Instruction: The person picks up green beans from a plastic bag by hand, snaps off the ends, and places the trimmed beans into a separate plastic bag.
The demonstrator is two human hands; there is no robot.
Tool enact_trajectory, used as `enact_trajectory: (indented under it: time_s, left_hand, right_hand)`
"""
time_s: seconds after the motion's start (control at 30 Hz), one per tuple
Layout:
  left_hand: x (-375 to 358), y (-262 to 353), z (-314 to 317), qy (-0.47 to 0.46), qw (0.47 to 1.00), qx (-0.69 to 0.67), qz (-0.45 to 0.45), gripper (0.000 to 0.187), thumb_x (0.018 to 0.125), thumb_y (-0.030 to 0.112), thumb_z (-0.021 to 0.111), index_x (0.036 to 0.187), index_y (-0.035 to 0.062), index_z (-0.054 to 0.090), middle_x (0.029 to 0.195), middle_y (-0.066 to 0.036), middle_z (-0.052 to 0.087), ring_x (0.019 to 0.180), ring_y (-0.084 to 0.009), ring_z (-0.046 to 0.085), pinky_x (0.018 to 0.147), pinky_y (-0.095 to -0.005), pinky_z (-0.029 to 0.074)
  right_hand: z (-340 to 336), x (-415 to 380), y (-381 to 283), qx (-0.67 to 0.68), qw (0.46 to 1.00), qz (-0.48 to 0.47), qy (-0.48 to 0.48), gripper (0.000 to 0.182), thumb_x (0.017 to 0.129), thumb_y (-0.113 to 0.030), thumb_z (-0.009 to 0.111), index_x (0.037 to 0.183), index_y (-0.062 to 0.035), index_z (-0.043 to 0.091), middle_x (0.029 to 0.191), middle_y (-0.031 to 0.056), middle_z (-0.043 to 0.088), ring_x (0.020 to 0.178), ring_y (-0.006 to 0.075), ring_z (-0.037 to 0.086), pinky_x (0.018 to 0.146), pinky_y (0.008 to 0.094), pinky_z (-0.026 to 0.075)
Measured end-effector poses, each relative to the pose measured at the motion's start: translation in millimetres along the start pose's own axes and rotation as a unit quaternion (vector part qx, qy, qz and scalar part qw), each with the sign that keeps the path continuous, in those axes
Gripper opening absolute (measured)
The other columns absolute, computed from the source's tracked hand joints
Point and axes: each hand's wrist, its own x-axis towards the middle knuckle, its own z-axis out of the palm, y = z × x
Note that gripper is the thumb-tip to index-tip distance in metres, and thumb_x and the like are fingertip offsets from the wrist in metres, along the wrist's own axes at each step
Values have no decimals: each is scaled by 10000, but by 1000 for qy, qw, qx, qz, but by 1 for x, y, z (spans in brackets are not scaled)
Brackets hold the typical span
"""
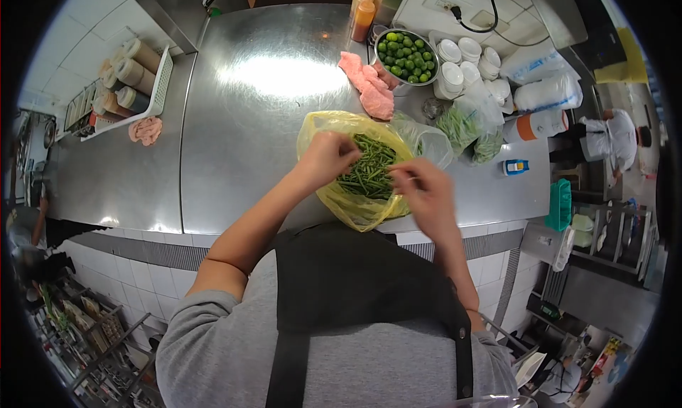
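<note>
Cut green beans [371, 168] fill an open yellow plastic bag [312, 129] near the front edge of the steel counter. Over the bag's left part is my left hand [329, 159], its fingers curled together; whatever they hold, if anything, is too small to make out. My right hand [425, 191] is over the bag's right side, blurred by motion, with its fingers bent toward the beans. A clear plastic bag [428, 142] lies against the yellow bag's upper right side.
Behind the bag are a pink cloth [368, 86], a bowl of limes [407, 56] and orange bottles [363, 19]. White containers [451, 78] and bagged greens [458, 126] stand right. A bottle basket [158, 88] is left. A co-worker [612, 139] is at far right.
</note>
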Motion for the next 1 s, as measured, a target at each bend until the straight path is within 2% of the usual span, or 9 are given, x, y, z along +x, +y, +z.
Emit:
enact_trajectory:
  time_s: [0.1, 0.2, 0.27, 0.4, 0.53, 0.73, 0.8, 0.9, 1.0]
  left_hand:
    - [-9, -10, 3, -14, 939, 342, 37, 197, 770, 23, 738, 948, -61, 720, 880, -216, 728, 777, -347, 721, 743, -400, 575]
    - [-15, -15, 0, 59, 940, 333, 50, 306, 744, 14, 751, 1041, -49, 715, 1022, -228, 720, 949, -395, 693, 866, -416, 553]
    - [-19, -13, -2, 78, 938, 326, 86, 376, 733, 10, 758, 1101, -40, 699, 1081, -237, 704, 1013, -396, 674, 904, -419, 539]
    - [-19, -4, -3, 83, 934, 339, 76, 545, 708, 4, 774, 1238, -24, 646, 1214, -255, 656, 1145, -402, 622, 978, -423, 508]
    - [-11, -7, -3, 74, 929, 351, 88, 545, 710, 12, 780, 1237, -25, 647, 1199, -253, 664, 1053, -395, 669, 939, -413, 531]
    - [-11, -9, -2, 86, 956, 273, 60, 520, 722, 52, 820, 1211, -24, 659, 1097, -212, 713, 831, -276, 743, 802, -364, 586]
    - [-18, 5, 0, 88, 990, 104, 31, 491, 746, 77, 851, 1187, -33, 666, 1038, -168, 738, 850, -216, 743, 782, -327, 596]
    - [-19, -10, 2, 23, 998, -12, 52, 478, 756, 119, 870, 1167, -37, 682, 996, -161, 751, 860, -189, 740, 767, -305, 603]
    - [-23, -5, 11, -17, 988, -150, 26, 335, 784, 89, 846, 1066, -45, 723, 942, -140, 758, 853, -163, 737, 781, -286, 596]
  right_hand:
    - [43, 13, 38, -79, 991, -78, -74, 163, 902, -45, 634, 1042, 37, 653, 967, 183, 679, 933, 382, 658, 873, 434, 515]
    - [77, 30, 81, -93, 988, -126, -5, 259, 869, -23, 653, 1122, 34, 652, 996, 211, 671, 844, 367, 659, 826, 406, 515]
    - [86, 40, 82, -111, 994, 0, 6, 266, 876, -52, 660, 1133, 14, 656, 970, 182, 685, 861, 353, 664, 813, 426, 512]
    - [101, 65, 93, -101, 993, 5, 54, 246, 897, -131, 637, 1090, 19, 671, 1011, 239, 683, 985, 403, 653, 886, 476, 500]
    - [98, 75, 71, -180, 980, 83, -28, 264, 868, -210, 689, 1035, -6, 688, 940, 215, 697, 921, 392, 672, 828, 477, 517]
    - [99, 69, 87, -74, 996, 54, -12, 199, 852, -182, 698, 947, -7, 692, 901, 197, 697, 872, 338, 688, 783, 433, 527]
    - [85, 62, 87, -13, 999, 49, -15, 180, 849, -164, 698, 930, -4, 688, 891, 184, 699, 859, 314, 692, 778, 412, 528]
    - [68, 45, 84, 102, 993, 52, -4, 129, 895, -88, 701, 948, 13, 641, 861, 16, 663, 788, 79, 635, 705, 243, 521]
    - [59, 31, 60, 279, 956, 89, 11, 116, 878, -115, 715, 900, -9, 675, 885, 57, 694, 855, 101, 649, 778, 288, 522]
